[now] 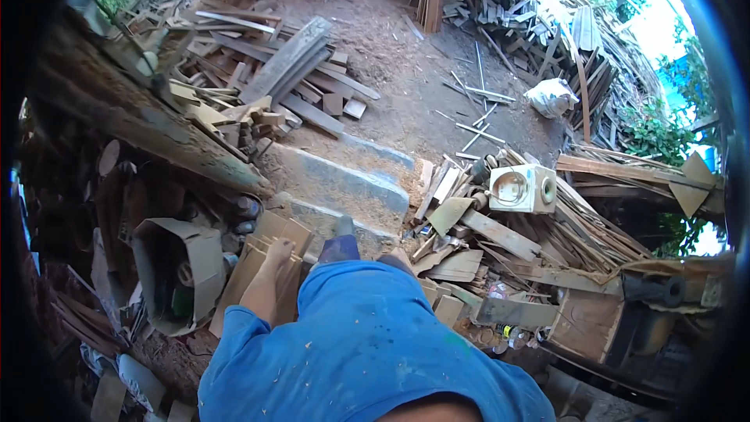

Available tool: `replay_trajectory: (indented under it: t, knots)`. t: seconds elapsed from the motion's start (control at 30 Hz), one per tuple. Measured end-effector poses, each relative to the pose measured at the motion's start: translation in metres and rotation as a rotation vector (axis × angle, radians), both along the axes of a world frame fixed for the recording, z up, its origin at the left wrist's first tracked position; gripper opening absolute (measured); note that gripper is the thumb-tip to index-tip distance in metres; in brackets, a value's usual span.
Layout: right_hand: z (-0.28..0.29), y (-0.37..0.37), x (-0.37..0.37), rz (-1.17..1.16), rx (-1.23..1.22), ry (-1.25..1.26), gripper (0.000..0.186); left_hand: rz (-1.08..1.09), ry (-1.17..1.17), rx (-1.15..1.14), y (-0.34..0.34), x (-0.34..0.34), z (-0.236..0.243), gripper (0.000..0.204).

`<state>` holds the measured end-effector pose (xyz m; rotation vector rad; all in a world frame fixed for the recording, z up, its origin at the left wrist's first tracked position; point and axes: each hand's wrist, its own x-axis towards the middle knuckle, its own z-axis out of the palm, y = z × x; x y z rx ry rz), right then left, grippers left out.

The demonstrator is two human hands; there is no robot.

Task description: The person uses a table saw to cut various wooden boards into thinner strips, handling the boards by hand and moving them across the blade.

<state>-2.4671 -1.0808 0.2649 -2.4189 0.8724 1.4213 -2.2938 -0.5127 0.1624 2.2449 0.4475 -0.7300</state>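
Observation:
My left hand [279,251] is at the upper part of several light brown wooden boards [251,275] that lean together beside my left leg. Its fingers look curled over a board's edge, though they show only small. My right hand does not show; my body in a blue shirt [351,328] covers that side. Left of the boards, an open cardboard box [205,266] lies on its side with dark things inside.
Concrete steps [336,180] strewn with sawdust lead down ahead to bare ground. Scrap planks [285,62] are heaped at the far left. On the right, a cream box-shaped thing with round openings [544,189] sits on wood offcuts. A white sack [551,98] lies beyond.

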Motion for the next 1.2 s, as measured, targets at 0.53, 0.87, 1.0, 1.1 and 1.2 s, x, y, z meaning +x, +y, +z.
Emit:
replay_trajectory:
  t: [0.53, 0.87, 1.0, 1.1, 1.2]
  knots:
    - [-0.094, -0.083, 0.282, -0.04, 0.0, -0.057, 0.064, 0.013, 0.167, 0.065, -0.083, 0.25, -0.118, 0.038]
    - [-0.176, -0.149, 0.459, -0.071, -0.011, 0.011, 0.063, 0.004, -0.096, -0.1, -0.214, 0.507, -0.146, 0.036]
    - [-0.234, -0.2, 0.524, 0.01, -0.052, 0.013, 0.074, 0.315, 0.181, -0.662, -0.28, 0.607, -0.157, 0.033]
    - [-0.253, -0.203, 0.605, 0.021, -0.035, -0.013, 0.08, 0.454, 0.231, -0.818, -0.305, 0.672, -0.208, 0.033]
    - [-0.245, -0.198, 0.719, 0.026, -0.027, -0.074, 0.082, 0.578, 0.287, -0.902, -0.307, 0.736, -0.26, 0.035]
